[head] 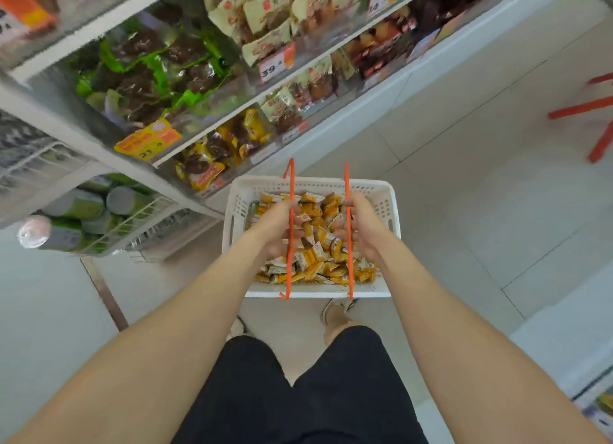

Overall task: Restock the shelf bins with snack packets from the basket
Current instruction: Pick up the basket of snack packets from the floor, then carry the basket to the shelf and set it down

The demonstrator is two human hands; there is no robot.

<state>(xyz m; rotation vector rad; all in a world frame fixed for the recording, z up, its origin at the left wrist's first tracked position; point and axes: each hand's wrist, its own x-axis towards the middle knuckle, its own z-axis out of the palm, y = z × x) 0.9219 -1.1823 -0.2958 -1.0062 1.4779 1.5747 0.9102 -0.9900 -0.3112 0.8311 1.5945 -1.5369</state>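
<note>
Below the shelf bins [212, 158]: basket [311, 182] of snack packets [318, 257], both hands lowered into the load.

Yellow-and-white snack packets lie heaped loose in the white basket, which sits low in front of the person's feet, just beside the bottom shelf. The left hand [273, 228] and right hand [363, 229] reach beneath the two raised orange handles [347, 184], fingers curled down among the packets. Whether either hand has closed on any packets cannot be determined. Working from both sides probably gathers a larger batch per lift. Placing the basket beside the shelving keeps the transfer path short; the lowest bin holds similar yellow packets and is the likely destination.
</note>
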